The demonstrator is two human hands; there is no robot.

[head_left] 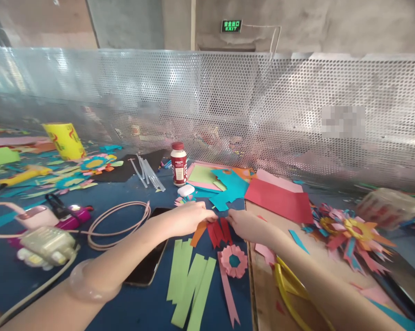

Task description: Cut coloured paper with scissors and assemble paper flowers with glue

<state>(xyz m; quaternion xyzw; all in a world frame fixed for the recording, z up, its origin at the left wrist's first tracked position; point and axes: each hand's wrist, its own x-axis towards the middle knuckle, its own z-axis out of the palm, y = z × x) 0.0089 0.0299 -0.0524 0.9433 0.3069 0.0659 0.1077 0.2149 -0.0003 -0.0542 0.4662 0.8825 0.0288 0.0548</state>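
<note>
While red strips [214, 235] were pinched just below the frame's centre by the left hand [193, 218] and right hand [245, 224], tearing could have been caused by uneven pulling.

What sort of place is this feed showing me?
Probably a craft workspace, judging by the red paper strips, the pink paper rosette and what look like clear glue sticks. Whether workshop or classroom, I can't tell.
</note>
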